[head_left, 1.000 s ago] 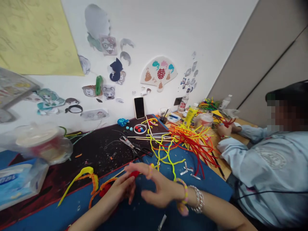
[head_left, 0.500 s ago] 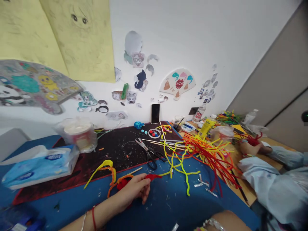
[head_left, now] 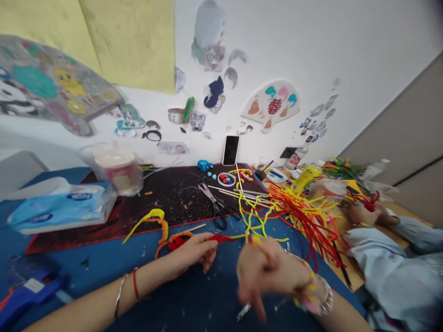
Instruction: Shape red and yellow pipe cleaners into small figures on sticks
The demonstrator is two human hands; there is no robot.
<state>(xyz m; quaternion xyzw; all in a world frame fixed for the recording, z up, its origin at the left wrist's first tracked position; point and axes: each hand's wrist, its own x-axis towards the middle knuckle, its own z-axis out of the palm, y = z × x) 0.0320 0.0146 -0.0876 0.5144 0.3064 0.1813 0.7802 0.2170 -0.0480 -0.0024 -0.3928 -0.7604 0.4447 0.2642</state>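
Observation:
My left hand (head_left: 199, 252) is closed on a red fuzzy piece (head_left: 221, 238) whose pointed end sticks out to the right past the fingertips. Behind that hand, a red and orange fuzzy shape (head_left: 176, 241) lies partly hidden on the blue mat. My right hand (head_left: 258, 269), blurred by motion, is over the mat to the right of the left one; whether it holds anything cannot be made out. Yellow fuzzy stems (head_left: 259, 216) spread just beyond it. Black-handled scissors (head_left: 218, 210) lie behind both hands.
A blue glue gun (head_left: 31, 286) is at the lower left, below a tissue pack (head_left: 62, 207). Red and orange stems (head_left: 311, 221) lie at the right. Another person's hands (head_left: 363, 214) hold something red there. A phone (head_left: 230, 150) leans on the wall.
My right hand has come up from the bottom edge to beside the left hand. The left hand keeps its grip on the red piece. The view has tilted down, showing more of the glue gun.

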